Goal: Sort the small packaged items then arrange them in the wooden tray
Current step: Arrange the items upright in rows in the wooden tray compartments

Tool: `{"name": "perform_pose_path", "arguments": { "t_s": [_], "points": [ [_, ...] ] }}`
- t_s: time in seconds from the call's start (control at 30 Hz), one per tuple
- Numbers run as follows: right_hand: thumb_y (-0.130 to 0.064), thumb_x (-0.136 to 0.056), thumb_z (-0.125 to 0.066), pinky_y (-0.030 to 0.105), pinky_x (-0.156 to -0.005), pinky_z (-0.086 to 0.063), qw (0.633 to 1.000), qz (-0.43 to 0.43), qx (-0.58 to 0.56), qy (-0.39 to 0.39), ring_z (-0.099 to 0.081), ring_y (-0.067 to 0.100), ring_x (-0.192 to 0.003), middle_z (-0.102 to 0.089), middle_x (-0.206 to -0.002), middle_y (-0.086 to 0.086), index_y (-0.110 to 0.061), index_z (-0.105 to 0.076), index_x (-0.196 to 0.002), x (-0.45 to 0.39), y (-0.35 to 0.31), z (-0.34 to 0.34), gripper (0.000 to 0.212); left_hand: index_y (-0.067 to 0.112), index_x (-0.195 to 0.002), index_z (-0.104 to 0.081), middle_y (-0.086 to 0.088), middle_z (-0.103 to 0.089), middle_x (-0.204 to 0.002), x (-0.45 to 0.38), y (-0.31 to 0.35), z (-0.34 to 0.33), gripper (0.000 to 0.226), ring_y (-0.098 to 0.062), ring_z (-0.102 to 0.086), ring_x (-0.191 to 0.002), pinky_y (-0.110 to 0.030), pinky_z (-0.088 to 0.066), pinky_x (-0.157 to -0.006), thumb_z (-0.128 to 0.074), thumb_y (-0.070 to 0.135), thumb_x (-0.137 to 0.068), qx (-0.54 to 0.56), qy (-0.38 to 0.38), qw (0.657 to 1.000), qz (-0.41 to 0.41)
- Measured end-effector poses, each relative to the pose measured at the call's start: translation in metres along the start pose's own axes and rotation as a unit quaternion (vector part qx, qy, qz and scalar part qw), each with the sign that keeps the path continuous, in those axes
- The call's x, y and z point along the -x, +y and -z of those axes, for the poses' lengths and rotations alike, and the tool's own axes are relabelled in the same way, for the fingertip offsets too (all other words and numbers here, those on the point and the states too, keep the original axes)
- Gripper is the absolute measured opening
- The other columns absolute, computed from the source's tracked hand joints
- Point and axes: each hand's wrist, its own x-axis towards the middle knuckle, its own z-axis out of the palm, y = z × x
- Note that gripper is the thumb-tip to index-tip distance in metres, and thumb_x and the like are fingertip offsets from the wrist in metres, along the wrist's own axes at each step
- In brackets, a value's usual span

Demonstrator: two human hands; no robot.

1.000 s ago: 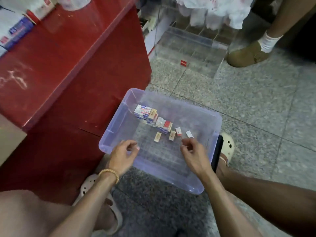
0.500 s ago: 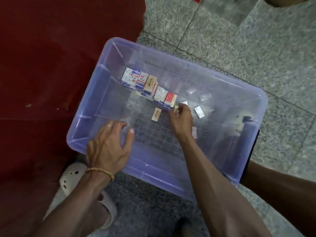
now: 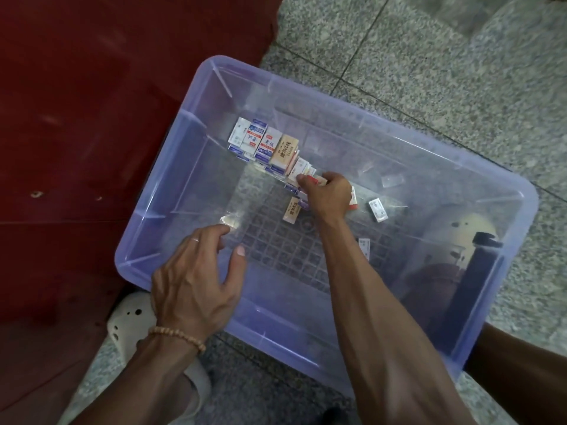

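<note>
A clear purple plastic bin (image 3: 196, 96) sits on the speckled stone floor (image 3: 429, 56) beside a red cabinet (image 3: 92, 118); no wooden tray is in view. Inside the bin, a row of small packets (image 3: 267, 145) runs diagonally from the far left corner toward the middle, long faces side by side. The right hand (image 3: 328, 194) is at the near end of that row, fingers curled round a red-and-white packet (image 3: 313, 180), so this hand is much the nearer to the row. Loose packets lie around it: a tan one (image 3: 292, 210) just to its left, a white one (image 3: 378, 209) to its right, another white one (image 3: 364, 247) nearer the person. The left hand (image 3: 196, 283) hovers over the bin's near left part, fingers spread and holding nothing, well apart from the row.
</note>
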Motion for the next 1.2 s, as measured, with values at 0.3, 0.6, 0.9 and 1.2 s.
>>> {"name": "perform_pose_path", "arguments": {
  "t_s": [0.3,0.6,0.9,1.2],
  "points": [
    [-0.018,-0.079,-0.083,0.04,-0.07,-0.062,0.99,-0.015,-0.048,-0.134,-0.074,0.023,-0.075,-0.076,-0.091,0.011,-0.008,-0.073,-0.094,-0.01,-0.004,0.004,0.02,0.018,-0.108,-0.059,0.004,-0.065,-0.091,0.0,0.0,-0.001,0.036,-0.022,-0.065,-0.083,-0.029,-0.046,-0.063,-0.044,0.042,-0.088,0.0,0.008,1.0,-0.005],
    [-0.014,-0.075,-0.084,0.052,-0.072,-0.061,0.988,-0.043,-0.071,-0.129,-0.075,0.028,-0.077,-0.076,-0.083,0.011,-0.013,-0.072,-0.078,-0.006,-0.014,0.013,0.012,0.019,-0.107,-0.06,0.005,-0.064,-0.088,0.0,0.0,-0.001,0.035,-0.019,-0.065,-0.081,-0.026,-0.041,-0.062,-0.044,0.041,-0.086,-0.015,0.007,1.0,-0.005],
    [-0.012,-0.086,-0.072,0.019,-0.041,-0.041,0.959,-0.105,-0.222,-0.143,-0.061,0.01,-0.048,-0.069,-0.063,0.001,-0.011,-0.069,-0.089,0.032,-0.014,0.05,0.004,0.017,-0.107,-0.06,0.004,-0.064,-0.087,0.0,-0.001,-0.001,0.037,-0.02,-0.064,-0.081,-0.025,-0.037,-0.062,-0.043,0.043,-0.085,-0.012,0.01,1.0,-0.009],
    [-0.01,-0.091,-0.062,0.029,-0.059,-0.042,0.895,-0.125,-0.366,-0.223,-0.063,0.02,-0.073,-0.067,-0.083,0.008,-0.016,-0.06,-0.085,0.119,-0.036,0.086,0.008,0.017,-0.111,-0.061,0.0,-0.065,-0.096,0.001,0.004,0.008,0.039,-0.023,-0.063,-0.09,-0.035,-0.049,-0.07,-0.044,0.043,-0.087,0.024,-0.015,1.0,0.006]
  ]
}}
